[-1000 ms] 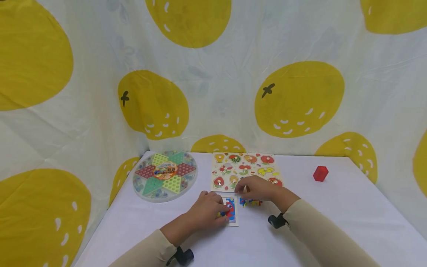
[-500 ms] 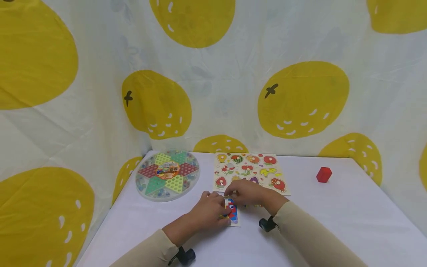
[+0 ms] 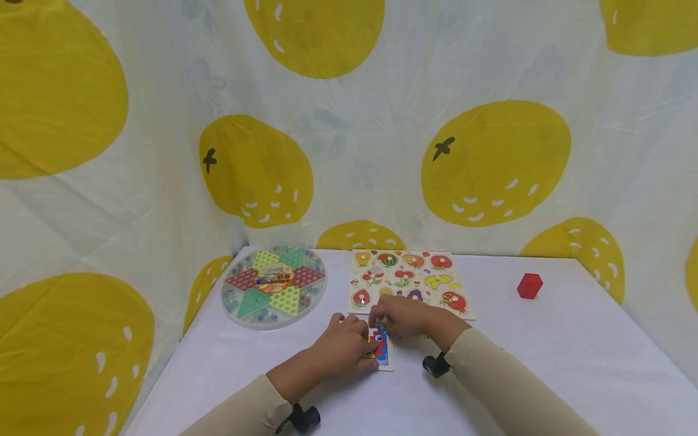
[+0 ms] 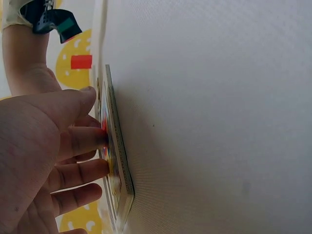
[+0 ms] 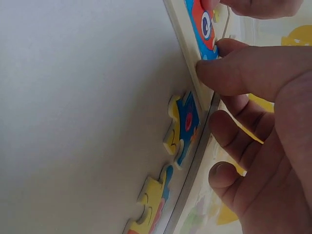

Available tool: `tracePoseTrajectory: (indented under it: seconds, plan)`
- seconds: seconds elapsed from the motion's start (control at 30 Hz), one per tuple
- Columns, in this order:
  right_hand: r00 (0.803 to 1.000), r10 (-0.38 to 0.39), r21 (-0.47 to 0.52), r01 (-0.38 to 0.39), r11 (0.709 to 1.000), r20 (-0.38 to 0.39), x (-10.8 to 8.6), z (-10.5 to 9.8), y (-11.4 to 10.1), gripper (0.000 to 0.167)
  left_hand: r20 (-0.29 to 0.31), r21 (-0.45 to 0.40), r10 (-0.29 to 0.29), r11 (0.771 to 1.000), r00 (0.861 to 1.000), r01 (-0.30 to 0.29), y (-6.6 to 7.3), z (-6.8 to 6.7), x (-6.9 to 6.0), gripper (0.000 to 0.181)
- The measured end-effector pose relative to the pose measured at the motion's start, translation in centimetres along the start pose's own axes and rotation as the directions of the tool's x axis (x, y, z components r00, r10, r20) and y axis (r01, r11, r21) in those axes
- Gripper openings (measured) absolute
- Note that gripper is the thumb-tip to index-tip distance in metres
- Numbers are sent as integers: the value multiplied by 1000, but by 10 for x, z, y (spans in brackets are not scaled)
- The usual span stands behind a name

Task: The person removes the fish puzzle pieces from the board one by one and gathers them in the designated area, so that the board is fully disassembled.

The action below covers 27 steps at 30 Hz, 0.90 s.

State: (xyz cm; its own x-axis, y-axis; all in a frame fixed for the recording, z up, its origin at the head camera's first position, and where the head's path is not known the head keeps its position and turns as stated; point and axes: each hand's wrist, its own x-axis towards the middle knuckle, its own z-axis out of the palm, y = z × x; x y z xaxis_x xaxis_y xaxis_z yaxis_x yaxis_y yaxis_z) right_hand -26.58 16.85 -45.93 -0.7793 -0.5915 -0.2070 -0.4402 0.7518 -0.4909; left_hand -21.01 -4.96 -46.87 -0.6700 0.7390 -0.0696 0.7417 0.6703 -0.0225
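A small framed puzzle with a red and blue picture (image 3: 383, 351) lies flat on the table between the hands. My left hand (image 3: 342, 348) rests on its left part, fingers spread and touching the pieces; the left wrist view shows these fingertips on the puzzle's face (image 4: 111, 141). At the upper right corner my right hand (image 3: 406, 316) pinches a blue piece (image 5: 209, 52) between thumb and forefinger, low against the frame. Loose yellow and blue pieces (image 5: 187, 119) lie beside the frame under the right hand (image 5: 263, 107), partly hidden in the head view.
Behind the puzzle lies a fruit peg board (image 3: 403, 277). A round board with a coloured star (image 3: 274, 287) is at the back left, and a red block (image 3: 529, 286) at the back right. A fruit-patterned cloth (image 3: 360, 151) hangs behind the table.
My right hand has moved left from the loose pieces to the puzzle's upper corner, where blue now shows in place of white. The left hand has stayed on the puzzle.
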Motion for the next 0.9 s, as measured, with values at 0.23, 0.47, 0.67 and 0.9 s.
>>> tracePoseTrajectory:
  seconds: [0.23, 0.47, 0.67, 0.9]
  plan:
    - [998, 65, -69, -64, 996, 20, 4, 4, -4, 35, 7, -6, 0, 1000, 1000, 0, 0, 0, 1, 50]
    - [998, 56, -176, -51, 983, 24, 8, 4, -5, 34, 14, -10, -8, 1000, 1000, 8, 2, -1, 1, 50]
    - [1000, 14, -273, -12, 962, 5, 6, 2, -7, 34, 16, -16, -6, 1000, 1000, 7, 1, -2, 0, 50]
    - [999, -43, -307, 46, 951, 15, 8, 2, -9, 28, 2, -19, 2, 1000, 1000, -2, -1, -1, -1, 48]
